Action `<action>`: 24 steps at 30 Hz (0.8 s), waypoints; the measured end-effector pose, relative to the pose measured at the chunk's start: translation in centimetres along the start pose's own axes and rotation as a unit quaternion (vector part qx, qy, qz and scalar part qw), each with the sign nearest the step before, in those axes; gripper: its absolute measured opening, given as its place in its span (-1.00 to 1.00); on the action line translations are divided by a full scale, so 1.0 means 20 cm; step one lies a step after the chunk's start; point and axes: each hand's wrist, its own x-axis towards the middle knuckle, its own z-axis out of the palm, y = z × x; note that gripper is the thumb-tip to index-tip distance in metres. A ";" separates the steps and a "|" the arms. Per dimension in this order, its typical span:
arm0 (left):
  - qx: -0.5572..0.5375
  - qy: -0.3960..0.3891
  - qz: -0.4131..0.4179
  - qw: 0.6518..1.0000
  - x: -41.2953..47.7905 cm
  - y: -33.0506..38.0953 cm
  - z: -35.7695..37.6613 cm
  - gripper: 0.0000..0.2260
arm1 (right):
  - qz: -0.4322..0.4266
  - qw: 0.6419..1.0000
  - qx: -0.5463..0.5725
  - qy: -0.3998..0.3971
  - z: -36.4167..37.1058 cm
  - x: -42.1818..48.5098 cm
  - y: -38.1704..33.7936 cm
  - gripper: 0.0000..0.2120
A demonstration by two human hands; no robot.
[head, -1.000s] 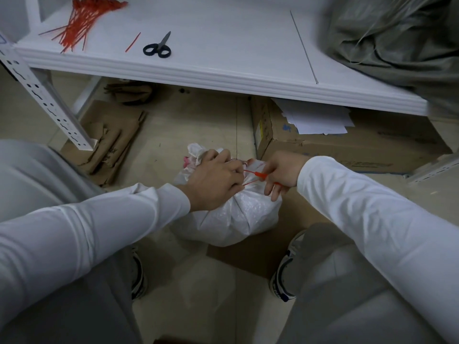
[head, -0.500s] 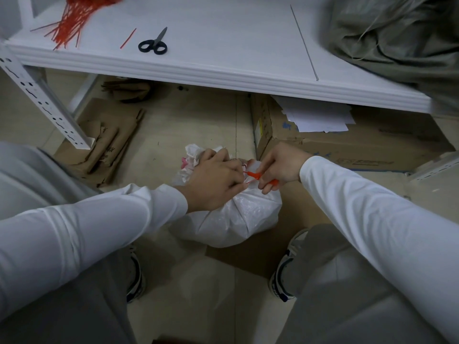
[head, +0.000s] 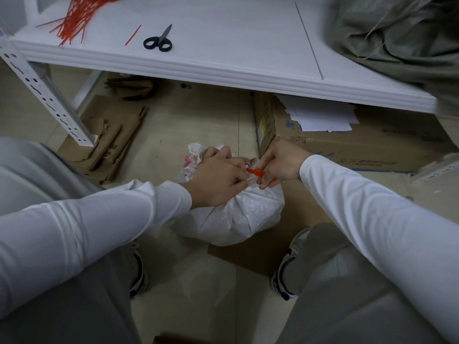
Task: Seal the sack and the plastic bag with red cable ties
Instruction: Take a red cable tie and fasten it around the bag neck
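Observation:
A white plastic bag [head: 238, 219] sits on the floor between my feet, its neck gathered at the top. My left hand [head: 218, 180] grips the bunched neck. My right hand [head: 280, 165] pinches a red cable tie [head: 255, 172] that runs across the neck between both hands. The loop around the neck is mostly hidden by my fingers. A grey-green sack [head: 397, 38] lies on the white shelf [head: 223, 68] at the upper right. A pile of red cable ties [head: 77, 18] lies on the shelf's far left.
Black-handled scissors [head: 159, 40] and a single red tie [head: 133, 34] lie on the shelf. A cardboard box [head: 347, 142] with white papers stands under the shelf on the right. Flattened cardboard [head: 109, 140] lies by the perforated shelf post [head: 42, 93]. My shoes flank the bag.
My right hand has shifted slightly along the red tie near the bag's neck. My left hand keeps its grip on the neck. The bag has not moved.

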 end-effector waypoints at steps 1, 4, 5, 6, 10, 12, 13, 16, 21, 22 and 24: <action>-0.004 0.001 -0.003 1.000 0.00 0.00 0.00 -0.64 | 0.000 1.000 -0.001 0.002 0.00 0.00 0.00 -0.70; -0.011 0.005 -0.007 1.000 0.00 0.00 0.00 -0.68 | 0.001 1.000 -0.003 0.003 -0.01 0.01 0.00 -0.69; -0.013 0.006 -0.008 1.000 0.00 0.00 0.01 -0.69 | 0.003 1.000 -0.001 0.002 -0.01 0.01 0.00 -0.69; -0.015 0.007 -0.010 1.000 0.00 0.00 0.01 -0.68 | 0.005 1.000 0.001 0.001 -0.01 0.01 0.00 -0.69; -0.022 0.007 -0.014 1.000 0.01 0.00 0.01 -0.62 | 0.014 1.000 0.002 -0.003 -0.01 0.01 0.00 -0.69; -0.023 0.007 -0.015 1.000 0.01 0.00 0.01 -0.62 | 0.017 1.000 0.002 -0.004 -0.01 0.01 0.00 -0.70; -0.023 0.007 -0.016 1.000 0.01 0.00 0.01 -0.62 | 0.018 1.000 0.003 -0.003 -0.01 0.01 0.00 -0.70; -0.021 0.006 -0.017 1.000 0.01 0.01 0.01 -0.62 | 0.018 1.000 0.004 0.000 -0.01 0.01 -0.01 -0.70; -0.030 0.008 -0.007 0.999 0.01 0.00 0.01 -0.62 | 0.020 1.000 0.006 0.004 -0.01 0.00 -0.02 -0.69; -0.030 0.007 -0.004 1.000 0.01 0.01 0.00 -0.61 | 0.021 1.000 0.005 0.004 -0.01 0.00 -0.02 -0.69; -0.025 0.006 0.002 1.000 0.01 0.01 0.00 -0.61 | 0.024 1.000 0.003 0.005 0.00 0.00 -0.02 -0.68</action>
